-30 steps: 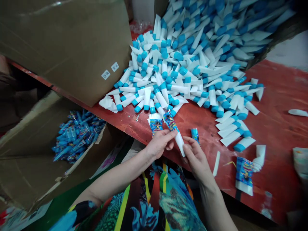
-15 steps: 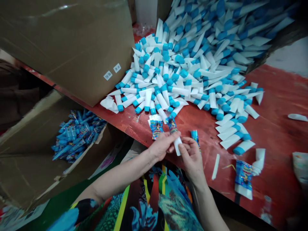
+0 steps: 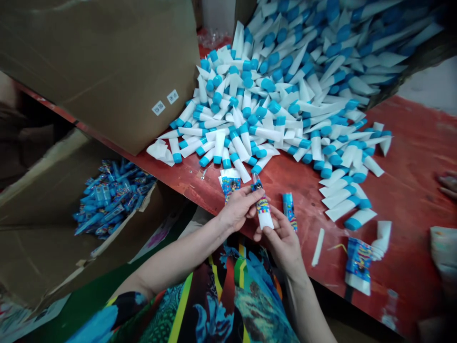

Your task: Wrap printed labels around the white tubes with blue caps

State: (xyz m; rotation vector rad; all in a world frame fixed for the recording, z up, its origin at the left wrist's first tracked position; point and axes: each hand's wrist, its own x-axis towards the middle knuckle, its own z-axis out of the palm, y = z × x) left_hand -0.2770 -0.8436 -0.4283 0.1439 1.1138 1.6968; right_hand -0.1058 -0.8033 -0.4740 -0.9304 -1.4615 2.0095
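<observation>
Between my hands is a small white squeeze tube with a printed blue plastic sleeve (image 3: 263, 205) around much of it. Its white end shows at the bottom. My left hand (image 3: 238, 208) pinches the upper part between thumb and fingers. The thumb and fingers of my right hand (image 3: 283, 238) grip the lower white end. Just beyond my left hand lies a stack of printed sleeves (image 3: 230, 182), partly covered by the fingers. To the right of the held tube, a blue sleeved tube (image 3: 289, 209) rests on the red table (image 3: 303, 190).
A large heap of white tubes with blue caps (image 3: 246, 114) covers the back. An open carton (image 3: 43, 228) at left holds sleeved tubes (image 3: 110, 200); a tall cardboard box (image 3: 107, 62) stands behind. More printed sleeves (image 3: 359, 262) lie right. Another person's hand (image 3: 448, 186) shows at the right edge.
The printed sleeve now covers much more of the white tube, and its printed face shows. My right hand has shifted slightly down. Another person's hand has appeared at the right edge.
</observation>
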